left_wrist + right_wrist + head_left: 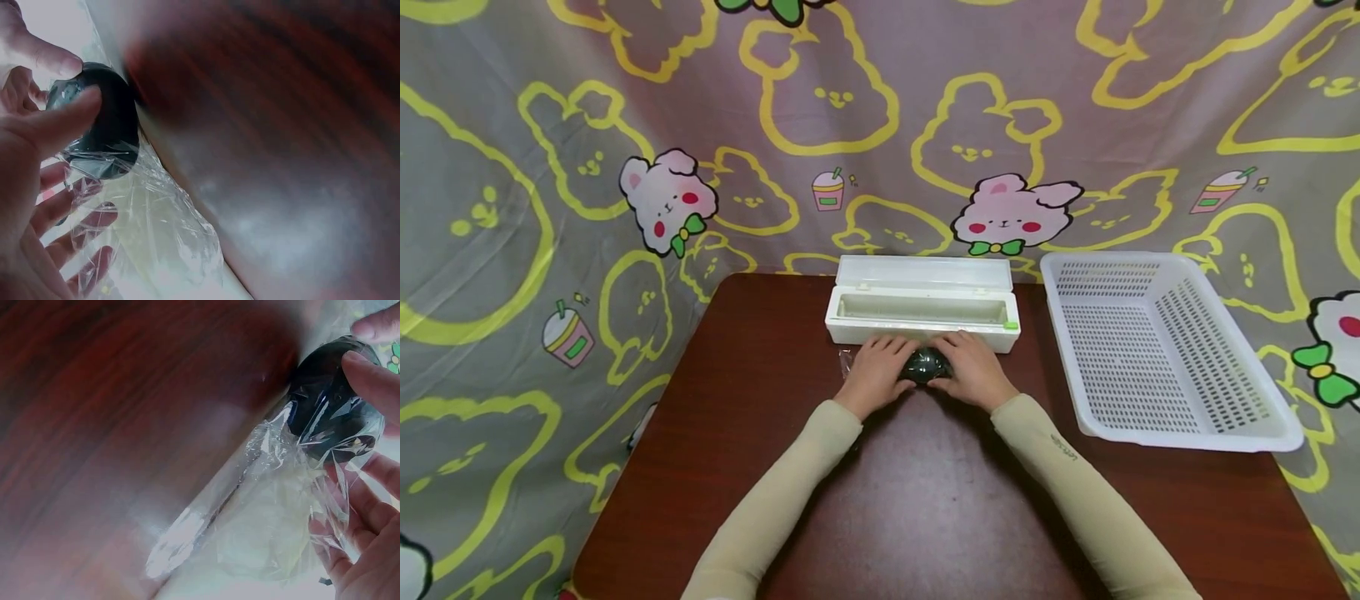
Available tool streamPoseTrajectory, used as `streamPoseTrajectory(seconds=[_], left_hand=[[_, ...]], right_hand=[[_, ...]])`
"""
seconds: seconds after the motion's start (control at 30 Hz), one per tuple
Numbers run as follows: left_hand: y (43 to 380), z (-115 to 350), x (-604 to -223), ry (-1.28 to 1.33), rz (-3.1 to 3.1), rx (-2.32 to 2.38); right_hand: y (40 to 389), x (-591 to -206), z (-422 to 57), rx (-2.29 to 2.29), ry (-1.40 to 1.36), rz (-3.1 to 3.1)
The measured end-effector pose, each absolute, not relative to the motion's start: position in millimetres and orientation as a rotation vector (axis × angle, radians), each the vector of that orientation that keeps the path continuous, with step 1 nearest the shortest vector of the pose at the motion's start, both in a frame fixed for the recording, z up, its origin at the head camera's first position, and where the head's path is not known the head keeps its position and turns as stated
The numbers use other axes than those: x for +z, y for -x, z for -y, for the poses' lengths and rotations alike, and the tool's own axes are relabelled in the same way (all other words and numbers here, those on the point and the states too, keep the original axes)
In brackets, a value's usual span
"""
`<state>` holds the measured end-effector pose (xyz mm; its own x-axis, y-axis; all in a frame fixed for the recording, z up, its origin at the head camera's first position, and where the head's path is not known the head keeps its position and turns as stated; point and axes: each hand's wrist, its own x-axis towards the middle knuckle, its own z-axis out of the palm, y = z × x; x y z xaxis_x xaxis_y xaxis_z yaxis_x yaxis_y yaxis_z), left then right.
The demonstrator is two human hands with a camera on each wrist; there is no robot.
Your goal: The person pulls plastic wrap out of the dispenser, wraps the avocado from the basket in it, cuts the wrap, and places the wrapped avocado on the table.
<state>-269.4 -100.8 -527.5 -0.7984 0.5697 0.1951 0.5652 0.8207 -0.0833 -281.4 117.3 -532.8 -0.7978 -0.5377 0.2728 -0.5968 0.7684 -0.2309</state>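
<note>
A dark, glossy, rounded thing (925,365) sits near the middle of the table, its exact kind unclear. From its left side my left hand (877,372) holds it, thumb on the near face in the left wrist view. On the opposite side my right hand (973,367) grips it the same way. Clear plastic film (178,212) covers part of the dark thing and trails off beside it, with my left fingers showing through. More crinkled film (269,447) wraps over its surface in the right wrist view and hangs around my right fingers.
Just behind both hands stands a long white box (925,332), its hinged lid raised, with a green tab (1011,326) at its right front. A white perforated plastic basket (1078,392) is at the right of the brown table (925,517). A patterned curtain (880,183) closes off the back and left.
</note>
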Motion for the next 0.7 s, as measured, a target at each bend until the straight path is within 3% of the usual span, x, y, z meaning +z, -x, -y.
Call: streamPoseTrajectory(seconds=[0.7], left_hand=[[275.5,101.9,-529.0,0.96,2.841,-0.043]], right_hand=[[280.7,-537.8,-116.3,0.442,-0.911,2.766]])
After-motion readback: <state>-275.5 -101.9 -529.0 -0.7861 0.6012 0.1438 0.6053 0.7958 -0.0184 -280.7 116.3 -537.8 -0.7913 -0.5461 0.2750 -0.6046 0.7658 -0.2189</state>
